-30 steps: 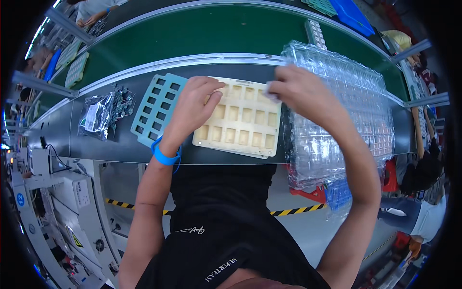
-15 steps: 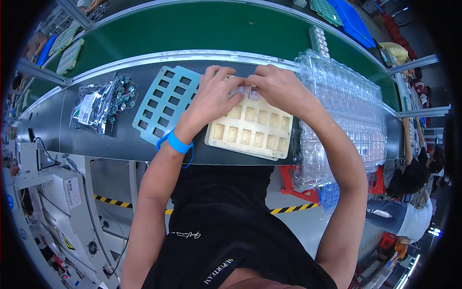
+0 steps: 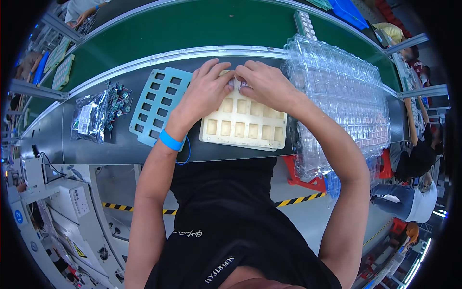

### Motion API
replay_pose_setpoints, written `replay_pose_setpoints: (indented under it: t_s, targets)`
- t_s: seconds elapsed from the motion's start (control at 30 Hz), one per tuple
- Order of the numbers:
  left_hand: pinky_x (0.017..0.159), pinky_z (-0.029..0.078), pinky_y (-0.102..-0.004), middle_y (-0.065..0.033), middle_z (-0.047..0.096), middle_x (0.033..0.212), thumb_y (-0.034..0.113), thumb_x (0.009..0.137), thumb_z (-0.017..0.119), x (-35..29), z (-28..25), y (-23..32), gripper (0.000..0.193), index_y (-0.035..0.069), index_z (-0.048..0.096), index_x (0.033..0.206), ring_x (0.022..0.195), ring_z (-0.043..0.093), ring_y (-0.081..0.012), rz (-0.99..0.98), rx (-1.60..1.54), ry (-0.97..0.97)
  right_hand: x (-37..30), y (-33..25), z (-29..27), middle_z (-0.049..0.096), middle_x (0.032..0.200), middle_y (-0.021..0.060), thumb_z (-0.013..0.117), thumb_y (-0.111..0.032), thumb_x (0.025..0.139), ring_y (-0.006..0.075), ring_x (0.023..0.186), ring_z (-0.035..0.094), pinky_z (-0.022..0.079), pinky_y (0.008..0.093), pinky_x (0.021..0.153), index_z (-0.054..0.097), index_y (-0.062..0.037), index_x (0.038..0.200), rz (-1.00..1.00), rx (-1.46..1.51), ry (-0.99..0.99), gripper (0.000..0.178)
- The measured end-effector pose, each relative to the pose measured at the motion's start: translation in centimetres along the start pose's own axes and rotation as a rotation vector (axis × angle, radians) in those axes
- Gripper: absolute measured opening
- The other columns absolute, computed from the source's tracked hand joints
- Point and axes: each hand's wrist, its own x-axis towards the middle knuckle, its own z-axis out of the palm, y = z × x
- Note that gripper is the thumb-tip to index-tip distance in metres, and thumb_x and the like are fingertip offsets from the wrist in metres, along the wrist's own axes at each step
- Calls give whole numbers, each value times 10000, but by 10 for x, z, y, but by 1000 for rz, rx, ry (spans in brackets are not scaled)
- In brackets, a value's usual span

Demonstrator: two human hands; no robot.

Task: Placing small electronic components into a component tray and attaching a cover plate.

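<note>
A cream tray (image 3: pixel 243 118) with rows of rectangular pockets lies in front of me on the dark bench. Its near pockets hold nothing that I can see. Over its far edge, my left hand (image 3: pixel 208 91) is closed, thumb and fingertips pinched together at a pocket. Close beside it, my right hand (image 3: pixel 264 83) bends its fingers onto a small pale piece (image 3: pixel 244 84) in the far row, which they partly cover. What lies under the left fingertips is hidden. A blue wrist strap (image 3: pixel 171 140) with a thin cord circles my left wrist. Left of the cream tray rests a teal tray (image 3: pixel 160 102) with square openings.
At the left, a clear bag (image 3: pixel 89 118) sits beside a heap of small dark-green parts (image 3: pixel 118 103). Stacked clear plastic trays (image 3: pixel 339 103) rise on the right, over a red stool (image 3: pixel 305 178). A green conveyor (image 3: pixel 192 31) with a metal rail runs behind.
The view has shifted slightly. Both hands have slid a little left along the tray's far row, and the right fingers now cover the spot where a lilac piece showed.
</note>
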Motion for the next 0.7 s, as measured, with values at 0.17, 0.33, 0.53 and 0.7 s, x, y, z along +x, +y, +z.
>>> replay_pose_setpoints:
  t_s: [0.17, 0.33, 0.53, 0.7]
  targets:
    - [1115, 378, -494, -146, 560, 1393, 260, 940, 662, -8, 4, 0, 438, 66, 627, 1331, 1369, 435, -376, -44, -73, 36, -16, -10, -12, 635, 1021, 111, 722, -222, 880, 307, 980, 648, 547, 427, 816, 624, -97, 1141, -68, -24, 121, 305]
    - [1109, 395, -464, -188, 578, 1360, 336, 914, 684, -5, 7, -15, 512, 49, 624, 1333, 1319, 479, -382, -34, -187, 90, -78, -98, -105, 648, 978, 85, 787, -52, 729, 299, 832, 640, 513, 361, 678, 706, -86, 995, -237, 131, 440, 280]
    - [886, 535, -354, -133, 733, 1116, 446, 983, 623, 21, 11, -31, 500, 64, 665, 1302, 1016, 692, -226, -319, -495, -45, -231, -121, -179, 627, 1034, 144, 742, -117, 794, 328, 1000, 608, 511, 479, 857, 641, -62, 1156, 31, -64, 211, 380]
    - [906, 549, -373, -139, 744, 1099, 430, 953, 637, 22, 21, -32, 460, 46, 713, 1195, 1014, 714, -277, -335, -544, -46, -187, -160, -153, 644, 1029, 140, 708, -116, 838, 309, 986, 629, 520, 444, 844, 642, -36, 1163, 68, -118, 259, 342]
